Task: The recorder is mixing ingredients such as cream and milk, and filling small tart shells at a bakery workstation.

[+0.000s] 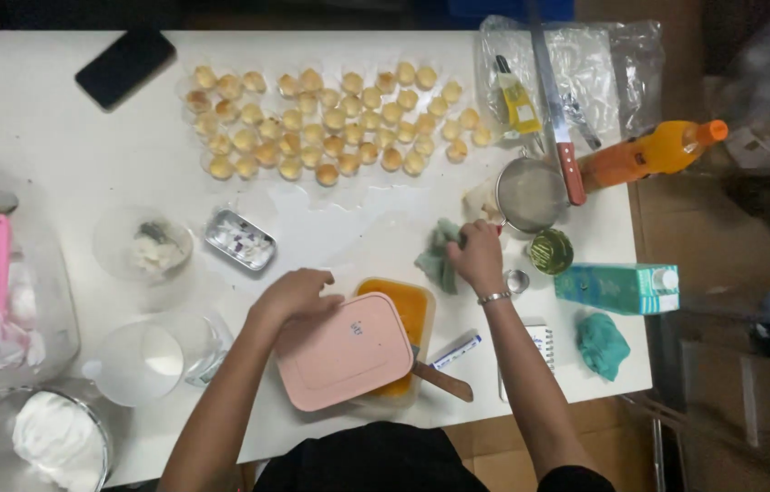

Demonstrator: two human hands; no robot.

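Observation:
My left hand (pixel 296 294) rests on the far edge of a pink lid (pixel 344 351), which lies askew over a container of orange puree (pixel 403 310). My right hand (pixel 476 257), with a bracelet at the wrist, grips a crumpled green cloth (pixel 438 255) pressed to the white table (pixel 57 155). A wet smear spreads on the table just beyond the cloth. A brown knife handle (pixel 444 383) sticks out from under the container.
Several small round pastries (pixel 330 123) lie in rows at the back. A strainer (pixel 531 193), long knife (pixel 556 109), orange bottle (pixel 649 153), green carton (pixel 617 288), small tin (pixel 239 240), glass bowls (pixel 143 244), a measuring jug (pixel 143 363) and a phone (pixel 125 66) surround me.

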